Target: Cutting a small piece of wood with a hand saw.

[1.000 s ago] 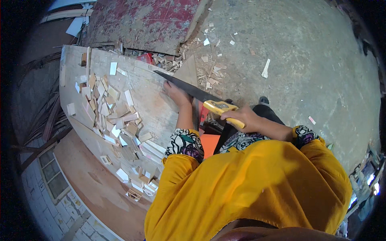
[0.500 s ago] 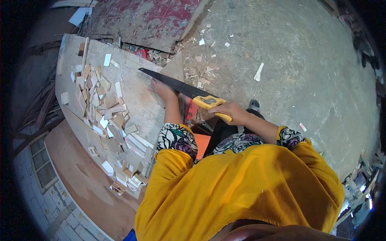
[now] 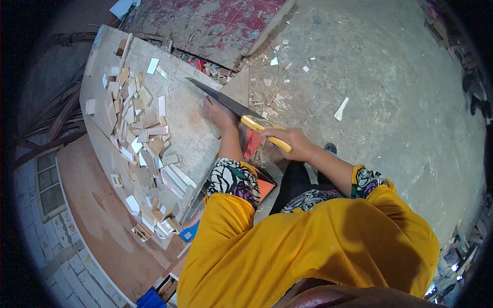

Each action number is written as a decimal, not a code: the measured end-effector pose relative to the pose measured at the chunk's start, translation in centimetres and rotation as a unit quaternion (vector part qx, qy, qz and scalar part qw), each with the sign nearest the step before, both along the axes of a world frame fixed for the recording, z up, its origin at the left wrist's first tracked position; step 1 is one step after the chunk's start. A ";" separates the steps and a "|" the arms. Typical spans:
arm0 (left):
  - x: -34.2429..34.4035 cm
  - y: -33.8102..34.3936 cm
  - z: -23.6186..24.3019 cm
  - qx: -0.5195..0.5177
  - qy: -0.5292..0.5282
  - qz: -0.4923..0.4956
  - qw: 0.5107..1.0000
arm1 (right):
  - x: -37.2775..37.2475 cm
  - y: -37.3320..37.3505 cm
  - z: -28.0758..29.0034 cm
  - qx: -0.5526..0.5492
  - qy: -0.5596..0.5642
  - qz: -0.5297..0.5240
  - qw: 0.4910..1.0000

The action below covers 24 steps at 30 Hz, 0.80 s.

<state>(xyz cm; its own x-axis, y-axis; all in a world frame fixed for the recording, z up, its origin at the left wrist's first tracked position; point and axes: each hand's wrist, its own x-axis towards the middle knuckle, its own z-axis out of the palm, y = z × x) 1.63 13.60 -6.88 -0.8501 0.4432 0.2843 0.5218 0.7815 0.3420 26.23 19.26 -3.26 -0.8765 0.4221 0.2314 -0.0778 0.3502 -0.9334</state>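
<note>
My right hand (image 3: 285, 141) is closed on the yellow handle (image 3: 254, 123) of a hand saw, whose dark blade (image 3: 218, 96) runs diagonally up to the left. Beneath the blade, my left hand (image 3: 218, 115) is at the right edge of a pale wooden worktop (image 3: 195, 143), fingers curled; what they grip is hidden. A tan angled board (image 3: 239, 82) lies beyond the blade. Many small light wood and white offcuts (image 3: 141, 120) are scattered over the worktop to the left.
Concrete floor (image 3: 375, 102) on the right holds wood scraps. A red-stained panel (image 3: 205, 23) lies beyond the worktop, a brown sheet (image 3: 108, 220) to the lower left near a brick wall. A red object (image 3: 251, 141) and a blue one (image 3: 189, 233) show near my body.
My right hand and the saw have shifted left and slightly toward me along the worktop edge. My left hand stays under the blade. The camera view has shifted.
</note>
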 end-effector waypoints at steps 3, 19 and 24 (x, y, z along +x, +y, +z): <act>-0.3 -0.7 -0.4 -0.048 0.041 0.017 0.998 | 4.6 -0.8 0.2 0.015 0.000 0.007 1.000; -0.6 -1.3 0.5 -0.036 0.032 0.023 0.999 | 4.6 0.9 3.0 -0.114 -0.046 -0.058 0.991; 0.2 -2.9 0.5 -0.016 0.084 -0.036 0.996 | 6.2 -0.2 1.5 -0.083 -0.096 -0.085 0.988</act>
